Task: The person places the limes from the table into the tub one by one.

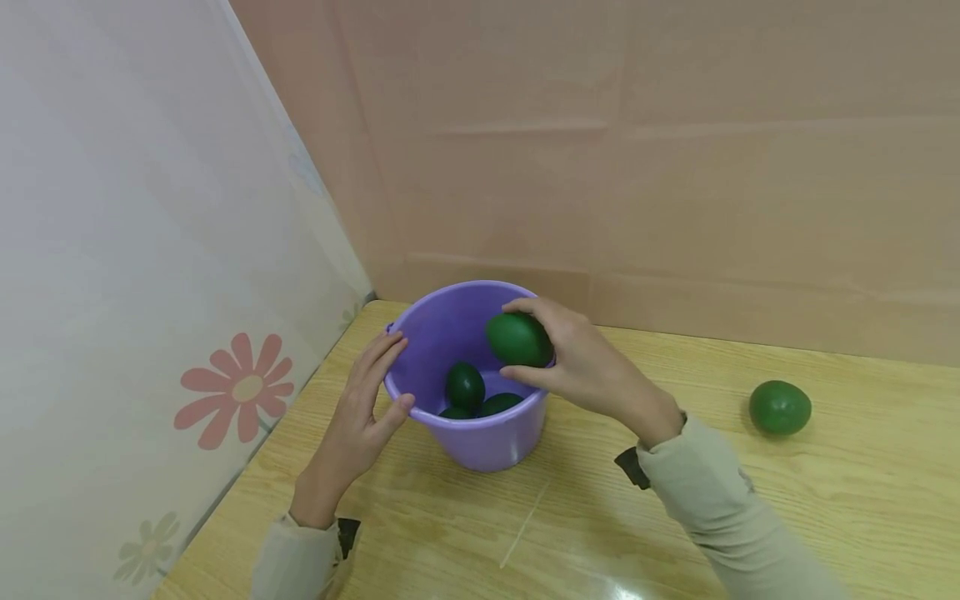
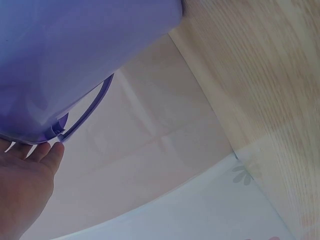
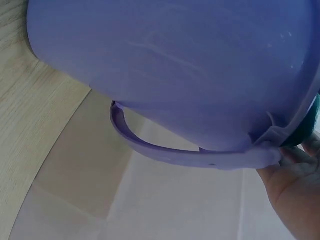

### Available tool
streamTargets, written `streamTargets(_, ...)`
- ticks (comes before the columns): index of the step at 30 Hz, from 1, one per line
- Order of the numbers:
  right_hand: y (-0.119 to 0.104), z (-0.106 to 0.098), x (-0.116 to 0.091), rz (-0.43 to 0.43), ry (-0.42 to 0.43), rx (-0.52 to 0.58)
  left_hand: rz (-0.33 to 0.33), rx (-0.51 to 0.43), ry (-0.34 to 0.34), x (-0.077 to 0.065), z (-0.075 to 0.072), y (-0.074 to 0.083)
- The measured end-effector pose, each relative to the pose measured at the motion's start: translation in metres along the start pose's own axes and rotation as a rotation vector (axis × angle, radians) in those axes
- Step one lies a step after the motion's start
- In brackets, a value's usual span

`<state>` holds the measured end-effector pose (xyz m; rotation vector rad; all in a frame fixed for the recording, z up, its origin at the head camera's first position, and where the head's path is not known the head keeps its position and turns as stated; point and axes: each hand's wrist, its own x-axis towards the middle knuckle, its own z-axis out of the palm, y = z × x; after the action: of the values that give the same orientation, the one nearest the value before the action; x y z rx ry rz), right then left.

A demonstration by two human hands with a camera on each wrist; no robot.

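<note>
A purple bucket point(image 1: 483, 446) stands upright on the table, its inside visible in the head view. Just inside its right rim, my right hand point(image 1: 581, 354) grips a smooth green egg-shaped fruit point(image 1: 516, 337), thumb on the near side and fingers on the far side. On the left, my left hand point(image 1: 352, 433) rests its fingertips and thumb on the rim. Several darker green fruits, one of them upright point(image 1: 465, 386), lie at the bottom, partly hidden by the near wall. The right wrist view shows the held fruit point(image 3: 306, 124) mostly behind the rim.
Another green fruit point(image 1: 780, 407) lies on the wooden table point(image 1: 862, 500) at the right. The bucket's handle point(image 3: 175, 156) hangs down on its far side. A brown wall covering point(image 1: 675, 208) rises behind, and a white flowered sheet point(image 1: 150, 250) borders the left.
</note>
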<state>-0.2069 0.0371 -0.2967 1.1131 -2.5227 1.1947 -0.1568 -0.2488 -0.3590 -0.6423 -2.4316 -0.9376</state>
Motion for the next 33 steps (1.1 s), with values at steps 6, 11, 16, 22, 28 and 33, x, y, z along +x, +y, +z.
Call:
streamTargets(6,-0.003,0.003,0.004,0.017,-0.009,-0.025,-0.005,0.005,-0.001,0.000,0.000,0.001)
streamTargets(11,-0.002,0.006,0.008,0.020,-0.029,-0.036,-0.008,0.010,-0.001,-0.001,0.000,0.000)
streamTargets(16,0.001,0.008,0.011,0.028,-0.042,-0.073,-0.004,0.004,-0.002,-0.001,0.001,0.000)
streamTargets(22,0.000,0.008,0.015,0.038,-0.078,-0.136,0.001,0.011,0.001,0.000,0.001,0.001)
streamTargets(28,-0.001,0.007,0.017,0.036,-0.125,-0.188,0.002,0.014,0.002,0.000,0.001,0.001)
streamTargets(33,-0.001,0.007,0.019,0.042,-0.145,-0.219,0.003,0.012,0.003,0.000,0.001,0.000)
